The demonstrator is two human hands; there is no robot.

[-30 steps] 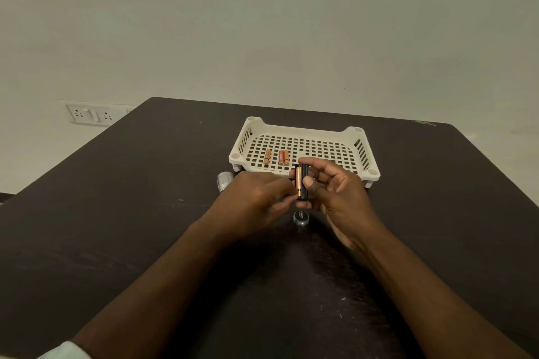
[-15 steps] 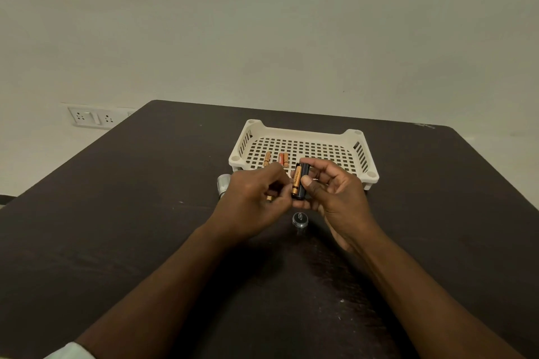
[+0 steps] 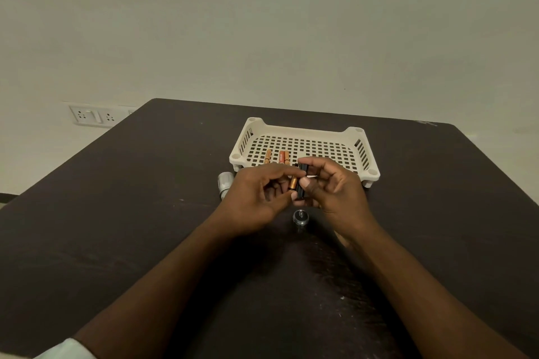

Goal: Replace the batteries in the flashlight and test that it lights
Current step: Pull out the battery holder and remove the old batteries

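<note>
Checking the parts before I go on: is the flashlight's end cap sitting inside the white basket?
No, the end cap sits on the table, nearer than the basket.

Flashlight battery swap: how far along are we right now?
Done: the flashlight body and its end cap lie apart on the table. In hand: the right hand grips the black battery holder while the left hand pinches a battery at it. Left: filling the holder, reassembly, light test.

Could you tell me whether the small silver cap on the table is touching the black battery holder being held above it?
Apart. The head view shows dark table between the silver cap and the black battery holder, which both hands hold clear above it.
</note>
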